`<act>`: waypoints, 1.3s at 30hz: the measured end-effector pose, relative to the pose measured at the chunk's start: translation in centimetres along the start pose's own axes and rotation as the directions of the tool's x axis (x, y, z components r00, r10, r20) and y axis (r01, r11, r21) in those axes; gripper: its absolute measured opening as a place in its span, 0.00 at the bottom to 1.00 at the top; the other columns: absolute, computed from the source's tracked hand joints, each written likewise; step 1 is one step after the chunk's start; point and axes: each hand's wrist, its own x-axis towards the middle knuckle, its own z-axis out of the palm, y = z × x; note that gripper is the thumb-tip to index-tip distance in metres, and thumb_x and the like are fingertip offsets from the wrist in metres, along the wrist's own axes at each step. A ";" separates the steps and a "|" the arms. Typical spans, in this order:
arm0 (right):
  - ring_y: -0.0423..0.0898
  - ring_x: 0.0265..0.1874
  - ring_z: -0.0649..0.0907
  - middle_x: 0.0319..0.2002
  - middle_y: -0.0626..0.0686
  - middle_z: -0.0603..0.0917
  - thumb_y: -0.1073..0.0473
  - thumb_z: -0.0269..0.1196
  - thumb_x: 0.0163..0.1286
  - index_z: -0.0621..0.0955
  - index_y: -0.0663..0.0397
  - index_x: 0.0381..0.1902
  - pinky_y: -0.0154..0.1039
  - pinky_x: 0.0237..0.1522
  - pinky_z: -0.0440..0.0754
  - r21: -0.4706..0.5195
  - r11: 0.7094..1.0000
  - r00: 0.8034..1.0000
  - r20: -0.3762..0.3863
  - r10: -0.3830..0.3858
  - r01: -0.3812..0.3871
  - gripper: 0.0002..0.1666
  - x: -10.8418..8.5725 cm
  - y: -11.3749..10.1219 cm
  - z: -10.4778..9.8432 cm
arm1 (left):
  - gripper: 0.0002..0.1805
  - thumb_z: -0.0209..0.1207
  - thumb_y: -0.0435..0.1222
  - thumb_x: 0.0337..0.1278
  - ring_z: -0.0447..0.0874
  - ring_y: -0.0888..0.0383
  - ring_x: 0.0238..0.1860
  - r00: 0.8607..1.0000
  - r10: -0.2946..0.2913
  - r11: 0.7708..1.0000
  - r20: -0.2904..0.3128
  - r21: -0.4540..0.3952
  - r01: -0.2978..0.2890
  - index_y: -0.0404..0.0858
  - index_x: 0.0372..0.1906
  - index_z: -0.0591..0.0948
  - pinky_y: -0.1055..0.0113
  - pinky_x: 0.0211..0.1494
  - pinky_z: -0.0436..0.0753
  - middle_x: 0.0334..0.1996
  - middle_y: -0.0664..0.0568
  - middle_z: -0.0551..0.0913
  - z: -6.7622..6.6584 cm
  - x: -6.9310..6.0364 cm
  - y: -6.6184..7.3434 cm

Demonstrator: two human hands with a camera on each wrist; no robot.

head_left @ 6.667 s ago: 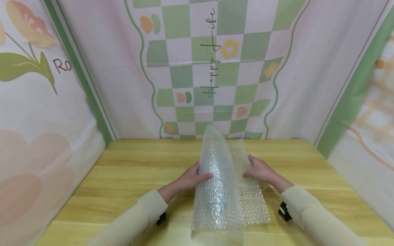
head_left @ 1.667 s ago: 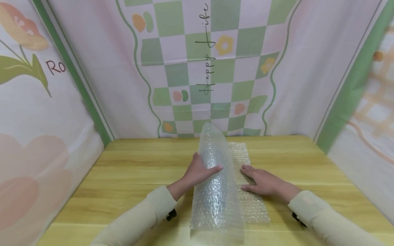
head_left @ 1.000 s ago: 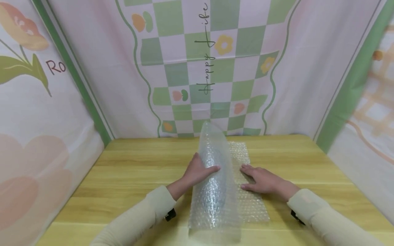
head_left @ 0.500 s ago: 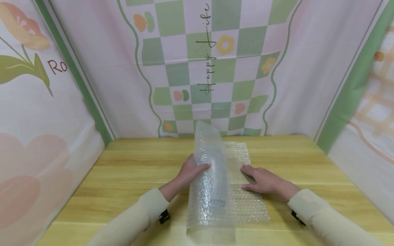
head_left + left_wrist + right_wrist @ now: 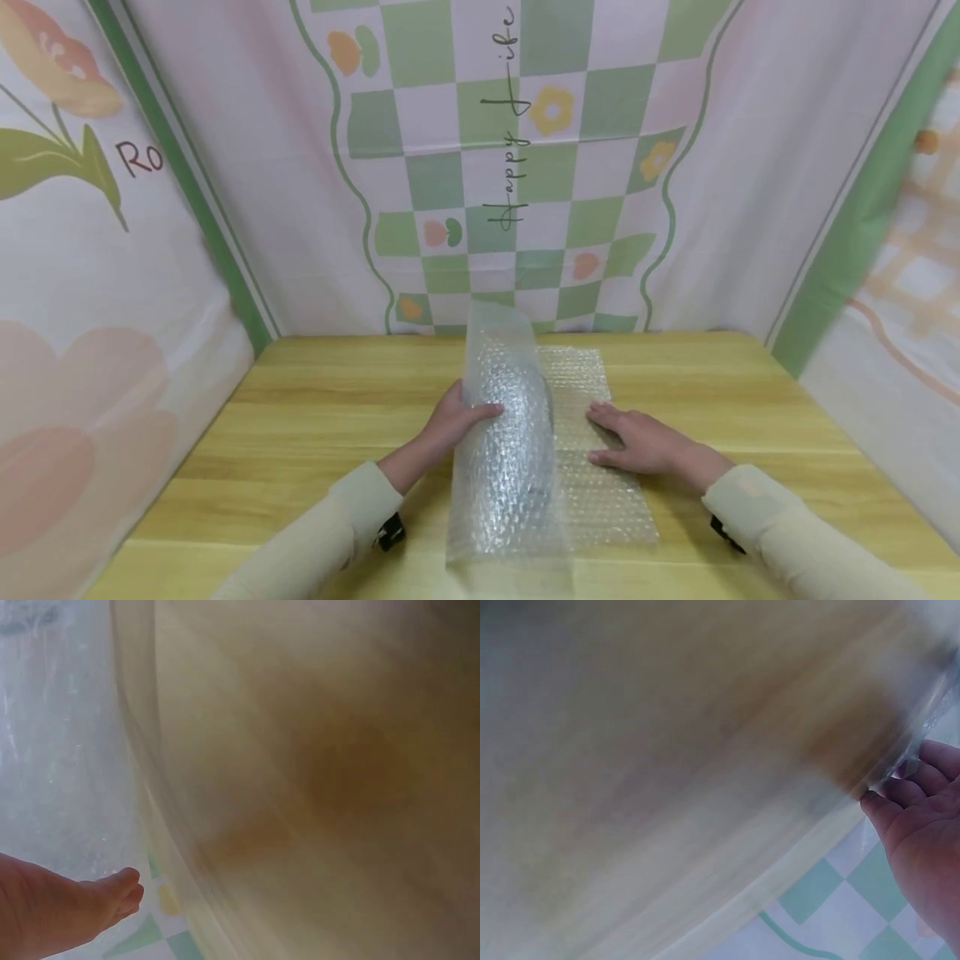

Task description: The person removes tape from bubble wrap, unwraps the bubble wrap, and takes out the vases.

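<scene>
A sheet of clear bubble wrap (image 5: 498, 479) stands folded up in a tall curve at the middle of the table. A dim greyish rounded shape shows through it, its kind unclear. My left hand (image 5: 450, 421) holds the raised part from the left, thumb across the front and fingers hidden behind the plastic. To the right, the rest of the wrap lies flat, and my right hand (image 5: 641, 446) rests on its edge with fingers extended. In the left wrist view, the left hand (image 5: 60, 907) is beside the hazy plastic. The right wrist view shows the right hand (image 5: 922, 832) at the wrap's edge.
The wooden table (image 5: 322, 400) extends on both sides of the wrap. Behind it hangs a green-and-white checked cloth (image 5: 491, 167), with printed cloths at left (image 5: 127, 350) and right (image 5: 892, 333).
Earlier my right hand gripped the right part of the wrap off the table; now that part lies flat under it. Over the last second my left hand has drawn the raised fold leftward.
</scene>
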 end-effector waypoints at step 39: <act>0.67 0.68 0.60 0.70 0.70 0.59 0.37 0.60 0.67 0.65 0.71 0.69 0.62 0.66 0.59 0.014 1.000 1.000 -0.018 -0.003 0.003 0.49 -0.1 -0.1 0.2 | 0.57 0.61 0.60 0.55 0.48 0.43 0.74 0.991 0.099 0.937 -0.087 0.345 -0.064 0.30 0.76 0.47 0.51 0.73 0.53 0.75 0.38 0.49 1.8 -0.3 2.0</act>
